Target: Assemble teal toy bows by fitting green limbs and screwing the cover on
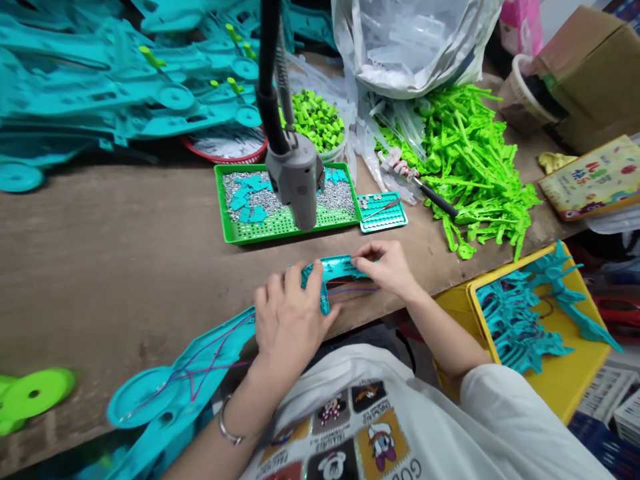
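Teal plastic shell (337, 268) sits btwn the two hands, near the table's (165, 260) front edge. L hand (293, 317) lies over its left end, fairly wide, thumb apart from the fingers; can't tell if it grips or only presses, as the palm side is hidden. R hand (385, 267) is at approx 2 o'clock from L hand, fingertips narrow, thumb + index pinched close at the shell's right end; can't tell what, if anything, is btwn them.

Long axis: shell's visible stretch runs roughly 9 to 3 o'clock. From L hand a long teal piece (215, 353) heads off to 8 o'clock, w/ a round disc (143, 398) and loose purple wires (210, 363); L hand covers the join, so can't tell if it's all one pc. R hand is nearer the shell's right tip, L hand nearer the long piece.

Other refs: green tray (220, 207) at approx 11-12 o'clock from L hand, grey power tool (295, 180) hanging over it; small tray (383, 225) at 12 from R hand; yellow bin (575, 393) at approx 4.
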`<state>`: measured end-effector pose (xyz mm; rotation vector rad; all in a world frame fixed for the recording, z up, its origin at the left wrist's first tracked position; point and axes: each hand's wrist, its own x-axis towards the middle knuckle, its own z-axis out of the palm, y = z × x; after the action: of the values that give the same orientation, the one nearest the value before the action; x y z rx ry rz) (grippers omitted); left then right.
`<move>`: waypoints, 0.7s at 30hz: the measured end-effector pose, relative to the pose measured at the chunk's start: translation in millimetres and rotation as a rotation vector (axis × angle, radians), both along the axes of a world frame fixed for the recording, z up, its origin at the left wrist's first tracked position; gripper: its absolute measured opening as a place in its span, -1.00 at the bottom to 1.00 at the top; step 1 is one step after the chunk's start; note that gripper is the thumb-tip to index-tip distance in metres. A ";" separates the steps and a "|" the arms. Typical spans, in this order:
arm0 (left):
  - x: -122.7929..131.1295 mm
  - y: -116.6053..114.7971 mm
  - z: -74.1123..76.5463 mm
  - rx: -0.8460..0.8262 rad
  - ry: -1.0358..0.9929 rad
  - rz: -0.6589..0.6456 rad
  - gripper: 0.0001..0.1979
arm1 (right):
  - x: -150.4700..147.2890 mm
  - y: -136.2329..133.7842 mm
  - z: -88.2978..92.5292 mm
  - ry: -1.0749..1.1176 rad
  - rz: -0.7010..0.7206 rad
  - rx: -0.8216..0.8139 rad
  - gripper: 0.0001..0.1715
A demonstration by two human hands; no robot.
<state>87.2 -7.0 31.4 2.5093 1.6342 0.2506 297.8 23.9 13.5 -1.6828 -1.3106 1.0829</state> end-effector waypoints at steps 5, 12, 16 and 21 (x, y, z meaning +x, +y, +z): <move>4.1 -3.9 8.2 0.037 0.004 0.001 -0.33 | -10.1 -12.1 -3.8 -0.100 -0.032 -0.006 -0.87; 7.0 -7.0 9.3 0.087 -0.007 0.002 -0.37 | -25.0 -20.5 7.6 -0.531 0.027 0.116 -0.80; 6.2 -6.7 8.1 0.102 0.001 -0.006 -0.39 | -31.4 -32.2 5.8 -0.705 0.097 0.181 -0.69; 4.0 -2.7 7.4 0.089 0.045 0.010 -0.35 | -1.5 1.9 6.1 -0.694 0.161 0.263 -0.65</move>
<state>91.2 -9.7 38.8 2.5911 1.6888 0.2758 296.3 25.7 19.6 -1.8372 -1.9464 0.3672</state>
